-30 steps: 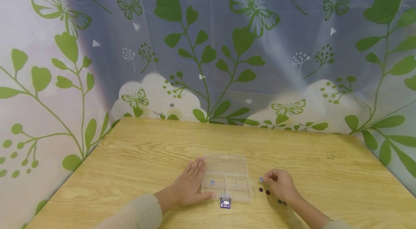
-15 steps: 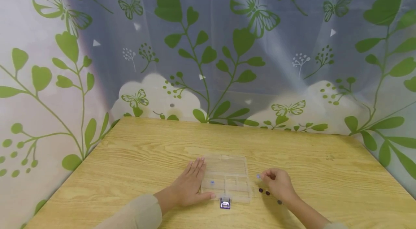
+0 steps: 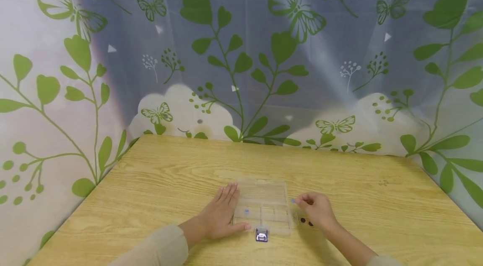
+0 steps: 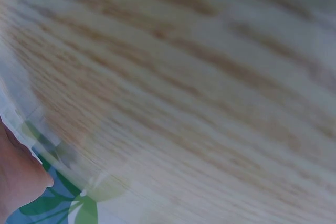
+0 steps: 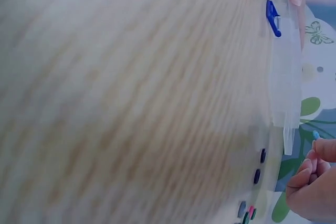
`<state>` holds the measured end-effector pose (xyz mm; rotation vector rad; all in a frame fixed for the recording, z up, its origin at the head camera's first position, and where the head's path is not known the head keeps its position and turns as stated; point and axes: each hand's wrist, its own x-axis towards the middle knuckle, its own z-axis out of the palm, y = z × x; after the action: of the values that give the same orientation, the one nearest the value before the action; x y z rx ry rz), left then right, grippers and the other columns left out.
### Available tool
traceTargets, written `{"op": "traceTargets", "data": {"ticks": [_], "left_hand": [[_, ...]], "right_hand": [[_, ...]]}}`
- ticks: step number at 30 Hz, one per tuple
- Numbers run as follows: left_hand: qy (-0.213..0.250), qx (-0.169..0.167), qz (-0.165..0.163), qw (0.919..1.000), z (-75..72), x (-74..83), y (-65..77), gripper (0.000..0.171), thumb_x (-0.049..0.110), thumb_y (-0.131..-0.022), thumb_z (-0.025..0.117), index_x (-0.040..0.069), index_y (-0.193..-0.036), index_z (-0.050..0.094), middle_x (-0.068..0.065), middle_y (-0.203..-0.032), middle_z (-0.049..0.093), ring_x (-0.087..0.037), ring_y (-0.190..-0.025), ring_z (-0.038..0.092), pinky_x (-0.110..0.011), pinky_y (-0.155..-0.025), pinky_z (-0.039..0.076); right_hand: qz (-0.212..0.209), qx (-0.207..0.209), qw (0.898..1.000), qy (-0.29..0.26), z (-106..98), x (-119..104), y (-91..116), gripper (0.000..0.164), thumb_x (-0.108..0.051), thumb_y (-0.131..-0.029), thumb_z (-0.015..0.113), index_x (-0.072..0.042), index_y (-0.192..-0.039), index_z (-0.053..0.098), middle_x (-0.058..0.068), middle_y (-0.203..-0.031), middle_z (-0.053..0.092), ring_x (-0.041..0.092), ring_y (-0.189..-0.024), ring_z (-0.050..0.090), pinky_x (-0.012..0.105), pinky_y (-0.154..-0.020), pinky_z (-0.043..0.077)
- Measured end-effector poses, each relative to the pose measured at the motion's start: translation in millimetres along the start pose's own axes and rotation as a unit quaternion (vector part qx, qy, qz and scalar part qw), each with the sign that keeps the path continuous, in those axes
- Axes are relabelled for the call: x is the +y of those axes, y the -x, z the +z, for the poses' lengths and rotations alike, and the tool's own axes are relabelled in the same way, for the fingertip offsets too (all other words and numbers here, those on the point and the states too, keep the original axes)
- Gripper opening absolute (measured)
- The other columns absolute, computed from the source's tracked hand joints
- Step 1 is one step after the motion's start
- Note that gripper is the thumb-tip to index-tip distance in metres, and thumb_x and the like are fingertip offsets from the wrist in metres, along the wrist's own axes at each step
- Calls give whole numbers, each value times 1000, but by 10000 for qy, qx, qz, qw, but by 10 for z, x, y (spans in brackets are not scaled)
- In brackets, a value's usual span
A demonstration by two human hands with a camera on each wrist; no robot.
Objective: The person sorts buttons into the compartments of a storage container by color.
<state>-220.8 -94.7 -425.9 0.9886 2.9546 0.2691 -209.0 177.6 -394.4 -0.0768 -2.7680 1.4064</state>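
My left hand (image 3: 220, 215) lies with straight fingers along the left side of a clear plastic compartment box (image 3: 263, 193), thumb at its front corner. Between thumb and forefinger of my right hand (image 3: 318, 211) is a small light-blue button (image 3: 293, 201), held just off the box's right edge. Another blue button (image 3: 247, 211) sits in the front left compartment. The right wrist view also shows the pinched button (image 5: 316, 135), raised above the table near the box's end. A purple-blue latch (image 3: 261, 235) sticks out at the box's front.
Two dark buttons (image 3: 303, 220) lie on the wooden table (image 3: 181, 165) right of the box. Nearer the right wrist camera are several more buttons, including a grey one (image 5: 242, 209) and a pink one (image 5: 251, 211). A leaf-patterned curtain (image 3: 241, 56) stands behind the table.
My right hand has moved left and slightly away from me, bringing the blue button close to the box's right edge. The left hand and box have stayed put.
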Motion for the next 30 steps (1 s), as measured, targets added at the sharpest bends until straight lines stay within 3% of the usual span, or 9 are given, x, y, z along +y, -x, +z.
{"op": "traceTargets", "data": {"ticks": [16, 30], "left_hand": [[44, -53, -33, 10000, 0, 8, 6, 93, 66, -89, 35, -6, -145, 17, -24, -153, 9, -35, -143, 10, -46, -118, 14], [-46, -31, 16, 10000, -16, 10, -2, 92, 64, -89, 36, -8, -144, 18, -26, -153, 10, -37, -143, 11, -46, -117, 14]], "right_hand": [[120, -36, 9993, -346, 163, -180, -30, 17, -12, -89, 60, 4, -90, 66, 6, -80, 60, 15, -74, 50, 22, -60, 41], [-48, -109, 9987, -493, 278, -274, -42, 16, -10, -88, 60, 4, -87, 66, 7, -81, 62, 16, -77, 52, 23, -64, 42]]}}
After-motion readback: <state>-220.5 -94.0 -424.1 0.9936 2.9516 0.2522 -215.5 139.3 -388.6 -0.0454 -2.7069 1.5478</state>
